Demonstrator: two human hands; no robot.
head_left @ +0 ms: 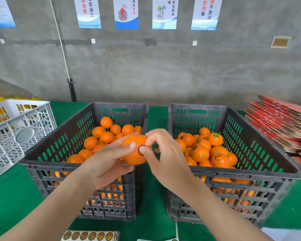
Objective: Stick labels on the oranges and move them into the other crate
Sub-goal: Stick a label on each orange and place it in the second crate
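Note:
My left hand (109,164) grips an orange (133,148) above the gap between two dark crates. My right hand (165,157) presses a round black-and-gold label (140,150) onto the orange with its thumb, the fingers curled over the top. The left crate (47,164) holds several unlabelled oranges (106,136). In the right crate (247,173) lie several oranges with labels (215,140). A strip of labels (90,236) lies at the table's near edge.
A white plastic crate (16,134) stands at the far left on the green table (10,193). A stack of red flattened cartons (281,122) leans at the right. A grey wall with posters is behind.

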